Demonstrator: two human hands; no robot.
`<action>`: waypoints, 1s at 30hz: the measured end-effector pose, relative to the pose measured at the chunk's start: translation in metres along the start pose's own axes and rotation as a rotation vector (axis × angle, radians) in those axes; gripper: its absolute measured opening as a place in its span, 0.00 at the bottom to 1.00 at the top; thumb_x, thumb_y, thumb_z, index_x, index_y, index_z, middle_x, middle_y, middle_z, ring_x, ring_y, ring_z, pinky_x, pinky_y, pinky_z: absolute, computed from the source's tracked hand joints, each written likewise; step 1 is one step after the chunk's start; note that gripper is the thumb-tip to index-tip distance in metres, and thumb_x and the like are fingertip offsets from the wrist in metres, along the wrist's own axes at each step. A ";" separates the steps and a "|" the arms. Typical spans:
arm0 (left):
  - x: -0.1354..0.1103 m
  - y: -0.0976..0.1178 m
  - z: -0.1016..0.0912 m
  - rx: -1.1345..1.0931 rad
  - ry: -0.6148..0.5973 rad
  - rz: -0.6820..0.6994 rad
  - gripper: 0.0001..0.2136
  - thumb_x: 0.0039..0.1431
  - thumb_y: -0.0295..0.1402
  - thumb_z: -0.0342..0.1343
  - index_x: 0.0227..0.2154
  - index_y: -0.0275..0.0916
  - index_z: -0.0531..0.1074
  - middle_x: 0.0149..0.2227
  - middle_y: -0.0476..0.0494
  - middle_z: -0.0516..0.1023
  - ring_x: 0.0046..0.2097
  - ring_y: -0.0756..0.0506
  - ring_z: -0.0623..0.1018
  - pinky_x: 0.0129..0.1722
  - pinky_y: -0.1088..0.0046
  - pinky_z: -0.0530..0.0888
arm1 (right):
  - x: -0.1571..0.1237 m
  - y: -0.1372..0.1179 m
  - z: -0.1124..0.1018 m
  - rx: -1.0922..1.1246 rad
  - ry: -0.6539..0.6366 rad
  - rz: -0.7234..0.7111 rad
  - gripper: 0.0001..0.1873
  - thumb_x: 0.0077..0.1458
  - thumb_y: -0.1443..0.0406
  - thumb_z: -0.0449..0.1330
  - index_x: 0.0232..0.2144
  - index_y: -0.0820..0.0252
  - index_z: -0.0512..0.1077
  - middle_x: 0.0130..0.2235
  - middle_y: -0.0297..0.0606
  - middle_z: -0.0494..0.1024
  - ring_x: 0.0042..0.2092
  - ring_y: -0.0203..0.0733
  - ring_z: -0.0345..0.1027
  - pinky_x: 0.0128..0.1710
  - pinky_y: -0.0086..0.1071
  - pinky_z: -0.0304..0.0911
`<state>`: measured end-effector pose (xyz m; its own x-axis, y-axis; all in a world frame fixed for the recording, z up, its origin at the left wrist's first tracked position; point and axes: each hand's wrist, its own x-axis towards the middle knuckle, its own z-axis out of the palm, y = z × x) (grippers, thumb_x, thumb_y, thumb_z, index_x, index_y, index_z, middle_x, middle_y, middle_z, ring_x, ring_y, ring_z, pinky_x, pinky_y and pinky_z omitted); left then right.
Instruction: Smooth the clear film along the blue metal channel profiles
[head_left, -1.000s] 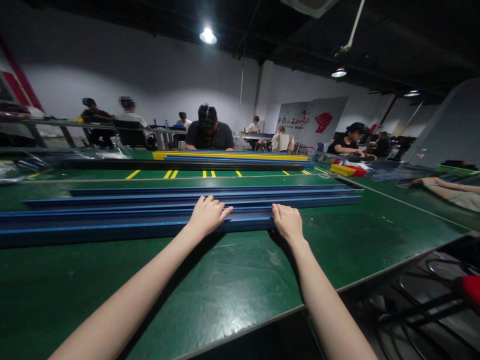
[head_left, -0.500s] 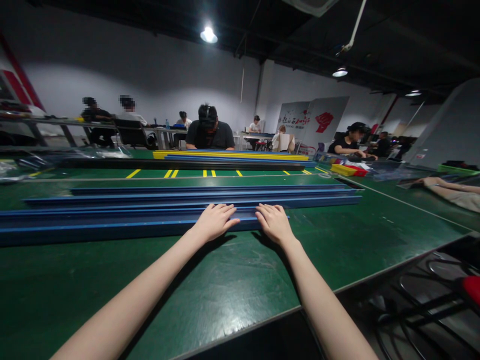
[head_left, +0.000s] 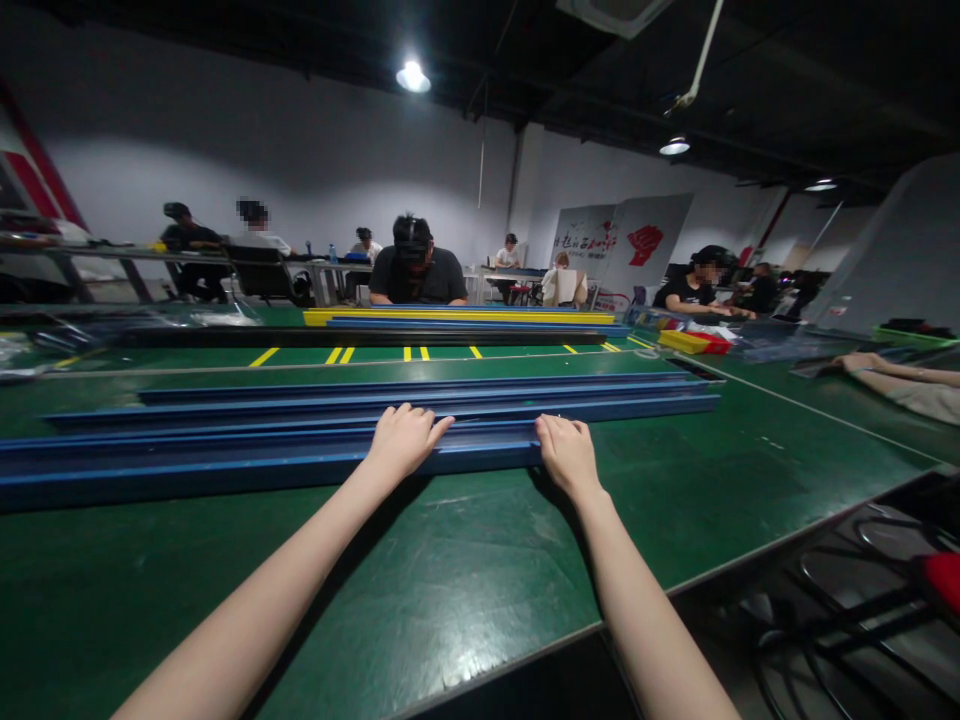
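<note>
Several long blue channel profiles lie side by side across the bench. My left hand (head_left: 403, 440) is closed over the nearest blue channel (head_left: 225, 474), its fingers bent across the top and its thumb pointing right along the near wall. At the right end of that same channel, my right hand (head_left: 568, 455) has its fingers curled over the edge; part of its grip is hidden behind the hand. Just beyond my hands are a second blue channel (head_left: 645, 405) and a slimmer blue one (head_left: 247, 393), both untouched.
The green bench (head_left: 450, 580) has a near edge slanting up to the right. Farther back lie a black profile (head_left: 360, 337) and a yellow one (head_left: 465, 316), with a person (head_left: 417, 270) behind them. At right are a yellow tray (head_left: 681, 341) and another person's arm (head_left: 900, 375).
My hands have moved farther apart, the left going left and the right going right. Their fingers, flatter before, now curl over the nearest channel.
</note>
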<state>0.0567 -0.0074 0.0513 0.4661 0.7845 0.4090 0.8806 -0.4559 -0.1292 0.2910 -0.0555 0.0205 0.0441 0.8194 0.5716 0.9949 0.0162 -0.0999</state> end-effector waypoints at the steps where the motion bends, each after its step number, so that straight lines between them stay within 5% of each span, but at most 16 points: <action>1: 0.000 0.000 0.000 0.006 0.003 -0.011 0.24 0.61 0.44 0.34 0.28 0.37 0.72 0.34 0.40 0.76 0.39 0.43 0.72 0.35 0.68 0.63 | 0.000 0.001 0.000 0.000 -0.003 0.013 0.21 0.60 0.62 0.37 0.36 0.59 0.69 0.41 0.39 0.75 0.43 0.37 0.65 0.43 0.33 0.48; 18: -0.001 0.023 0.010 -0.272 -0.043 0.359 0.19 0.61 0.43 0.38 0.48 0.41 0.64 0.52 0.45 0.67 0.53 0.46 0.63 0.50 0.68 0.61 | 0.000 0.003 0.001 0.059 -0.033 0.022 0.21 0.60 0.62 0.39 0.38 0.61 0.70 0.45 0.42 0.73 0.49 0.40 0.63 0.46 0.34 0.51; 30: -0.007 0.024 0.011 -0.234 -0.107 0.333 0.20 0.60 0.45 0.38 0.51 0.44 0.61 0.55 0.45 0.63 0.56 0.45 0.62 0.52 0.66 0.59 | -0.002 0.004 0.003 0.118 -0.053 0.037 0.22 0.60 0.61 0.38 0.41 0.61 0.70 0.46 0.43 0.72 0.51 0.42 0.61 0.47 0.37 0.52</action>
<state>0.0753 -0.0192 0.0352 0.7392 0.6117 0.2817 0.6429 -0.7655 -0.0248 0.2951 -0.0557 0.0166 0.0724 0.8497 0.5223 0.9748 0.0504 -0.2172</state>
